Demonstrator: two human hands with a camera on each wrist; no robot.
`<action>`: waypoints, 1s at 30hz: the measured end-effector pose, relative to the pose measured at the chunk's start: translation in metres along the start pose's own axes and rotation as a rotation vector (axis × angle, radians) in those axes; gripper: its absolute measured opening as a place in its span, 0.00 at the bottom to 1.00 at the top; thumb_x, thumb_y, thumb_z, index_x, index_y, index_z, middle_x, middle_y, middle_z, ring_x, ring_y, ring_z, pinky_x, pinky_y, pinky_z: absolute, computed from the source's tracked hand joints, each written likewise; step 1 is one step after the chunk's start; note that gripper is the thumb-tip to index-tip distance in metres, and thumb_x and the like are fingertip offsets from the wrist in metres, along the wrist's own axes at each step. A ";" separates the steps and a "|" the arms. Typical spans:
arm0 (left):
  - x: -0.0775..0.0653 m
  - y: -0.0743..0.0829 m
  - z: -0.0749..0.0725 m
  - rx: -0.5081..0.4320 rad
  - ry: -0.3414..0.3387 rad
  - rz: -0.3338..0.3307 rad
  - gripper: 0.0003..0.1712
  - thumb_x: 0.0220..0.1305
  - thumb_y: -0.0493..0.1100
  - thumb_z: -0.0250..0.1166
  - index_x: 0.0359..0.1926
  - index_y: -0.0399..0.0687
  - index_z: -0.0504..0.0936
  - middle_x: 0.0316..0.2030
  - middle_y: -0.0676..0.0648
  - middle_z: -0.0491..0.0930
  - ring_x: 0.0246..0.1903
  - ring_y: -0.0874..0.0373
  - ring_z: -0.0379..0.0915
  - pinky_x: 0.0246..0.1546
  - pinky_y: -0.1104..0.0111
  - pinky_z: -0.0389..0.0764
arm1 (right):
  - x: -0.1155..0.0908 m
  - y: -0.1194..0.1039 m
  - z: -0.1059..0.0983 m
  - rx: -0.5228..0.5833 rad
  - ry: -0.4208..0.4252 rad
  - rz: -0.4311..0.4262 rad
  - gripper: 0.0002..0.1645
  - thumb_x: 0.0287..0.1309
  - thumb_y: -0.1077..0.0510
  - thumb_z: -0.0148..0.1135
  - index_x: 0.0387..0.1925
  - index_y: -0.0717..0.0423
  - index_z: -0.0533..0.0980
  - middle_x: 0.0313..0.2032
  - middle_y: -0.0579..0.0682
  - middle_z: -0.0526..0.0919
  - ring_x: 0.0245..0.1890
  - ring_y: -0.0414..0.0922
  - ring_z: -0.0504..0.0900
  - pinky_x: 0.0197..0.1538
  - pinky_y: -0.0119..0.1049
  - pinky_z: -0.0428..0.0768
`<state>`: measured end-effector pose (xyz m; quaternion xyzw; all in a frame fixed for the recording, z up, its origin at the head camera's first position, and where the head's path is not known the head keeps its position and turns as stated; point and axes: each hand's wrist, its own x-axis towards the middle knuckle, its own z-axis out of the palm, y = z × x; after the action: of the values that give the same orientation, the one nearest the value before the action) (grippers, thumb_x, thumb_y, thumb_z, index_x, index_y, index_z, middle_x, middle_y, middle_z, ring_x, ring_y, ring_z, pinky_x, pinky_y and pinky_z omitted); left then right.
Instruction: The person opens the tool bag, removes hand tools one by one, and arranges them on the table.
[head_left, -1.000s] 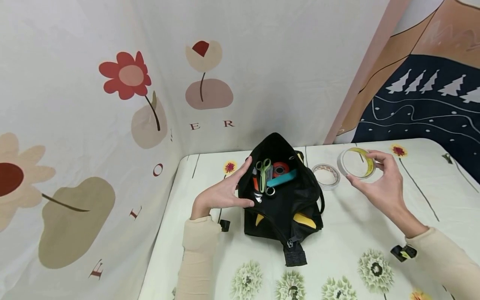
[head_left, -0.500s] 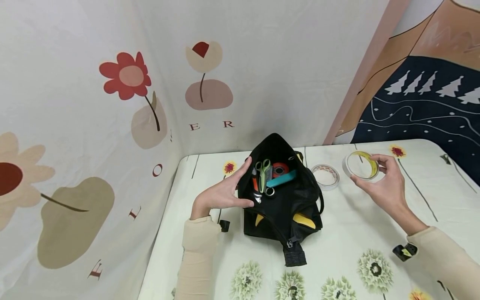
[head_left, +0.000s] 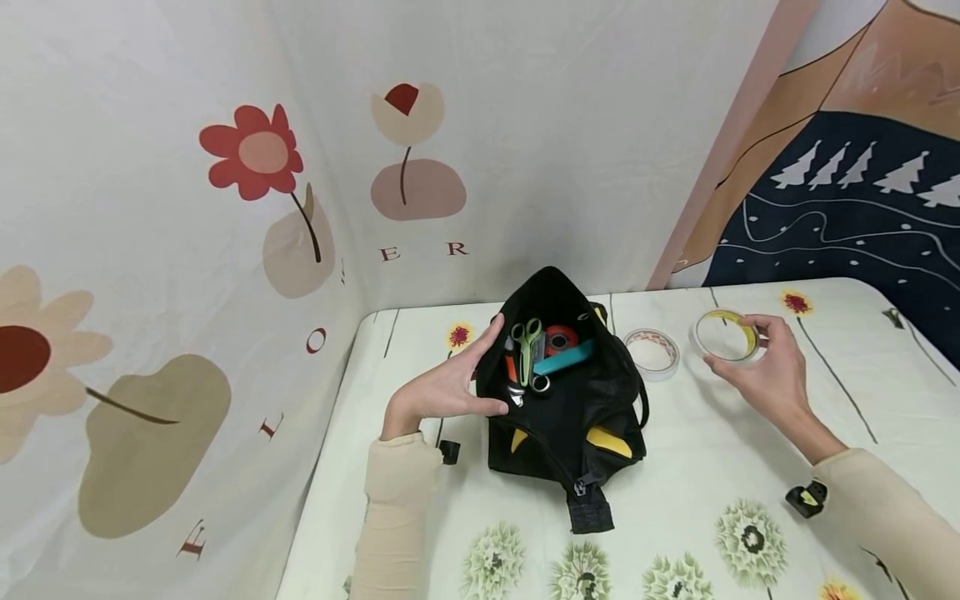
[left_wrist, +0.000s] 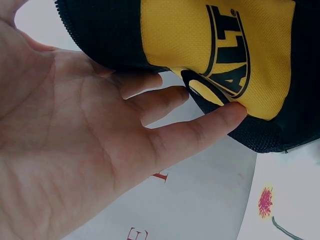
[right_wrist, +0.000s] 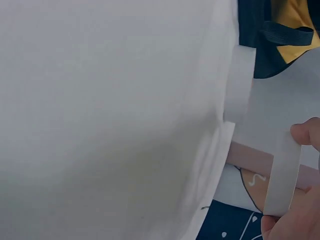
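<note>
A black tool bag (head_left: 555, 417) with yellow patches stands on the table, its mouth open toward me. My left hand (head_left: 442, 383) holds its left rim, thumb at the near edge; in the left wrist view the fingers lie against the yellow lettered side (left_wrist: 260, 60). My right hand (head_left: 776, 379) pinches a clear tape roll (head_left: 698, 340) with a yellow core, thumb below and fingers above. Edge-on, that roll (right_wrist: 284, 180) shows pale in the right wrist view. Another tape roll (head_left: 654, 374) lies flat between bag and right hand.
Inside the bag lie green-handled scissors (head_left: 527, 358), a red round item (head_left: 560, 338), a teal bar-shaped item (head_left: 564, 357) and an orange-and-black handled tool (head_left: 512, 362). A strap (head_left: 589, 510) hangs toward me. Behind the table (head_left: 420, 325) rises a printed cloth wall (head_left: 525, 150).
My right hand has moved the tape roll slightly right and downward, away from the other roll, and the roll now lies flatter. The left hand and bag stay put.
</note>
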<state>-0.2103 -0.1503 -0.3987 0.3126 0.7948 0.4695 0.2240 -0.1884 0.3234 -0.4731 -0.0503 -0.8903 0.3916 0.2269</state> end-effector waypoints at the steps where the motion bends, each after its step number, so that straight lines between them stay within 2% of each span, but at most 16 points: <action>1: 0.000 0.000 0.000 0.002 -0.001 0.001 0.71 0.70 0.39 0.74 0.91 0.53 0.28 0.90 0.50 0.25 0.89 0.46 0.24 0.85 0.37 0.44 | 0.000 0.001 0.001 -0.002 -0.002 -0.001 0.46 0.51 0.65 0.83 0.68 0.73 0.69 0.66 0.71 0.75 0.62 0.67 0.75 0.55 0.23 0.61; 4: 0.001 -0.001 0.000 -0.001 -0.001 0.004 0.71 0.69 0.39 0.74 0.91 0.53 0.28 0.90 0.50 0.25 0.89 0.45 0.24 0.85 0.36 0.44 | 0.002 0.005 0.002 -0.013 -0.013 -0.001 0.45 0.51 0.64 0.83 0.67 0.72 0.70 0.65 0.71 0.76 0.63 0.67 0.74 0.55 0.27 0.63; 6: 0.000 -0.001 0.000 -0.004 -0.003 0.006 0.71 0.69 0.38 0.74 0.91 0.53 0.28 0.90 0.50 0.25 0.89 0.45 0.24 0.84 0.36 0.44 | 0.002 0.007 0.003 -0.026 -0.021 0.000 0.45 0.52 0.64 0.84 0.67 0.72 0.70 0.65 0.72 0.75 0.63 0.67 0.74 0.57 0.34 0.65; 11: 0.000 0.000 0.000 -0.007 -0.004 0.006 0.71 0.69 0.38 0.74 0.91 0.54 0.28 0.90 0.50 0.25 0.89 0.46 0.23 0.85 0.36 0.44 | 0.005 0.012 0.006 -0.040 -0.055 0.001 0.45 0.52 0.64 0.84 0.67 0.73 0.70 0.64 0.74 0.74 0.64 0.69 0.73 0.61 0.59 0.69; 13: 0.000 -0.001 0.000 -0.006 -0.004 0.006 0.71 0.69 0.38 0.75 0.91 0.54 0.28 0.90 0.50 0.25 0.89 0.46 0.23 0.85 0.36 0.44 | 0.005 0.013 0.008 -0.042 -0.072 -0.001 0.45 0.52 0.64 0.84 0.67 0.73 0.70 0.63 0.75 0.74 0.64 0.71 0.72 0.62 0.65 0.69; 30: 0.000 0.000 0.000 0.007 -0.004 0.009 0.72 0.69 0.40 0.75 0.91 0.53 0.28 0.90 0.50 0.26 0.89 0.47 0.24 0.85 0.37 0.42 | 0.008 0.022 0.017 -0.087 -0.136 -0.004 0.45 0.53 0.64 0.84 0.66 0.76 0.69 0.62 0.79 0.74 0.63 0.74 0.73 0.64 0.70 0.70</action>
<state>-0.2106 -0.1503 -0.3983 0.3180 0.7945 0.4672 0.2221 -0.2057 0.3290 -0.4962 -0.0315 -0.9200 0.3544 0.1645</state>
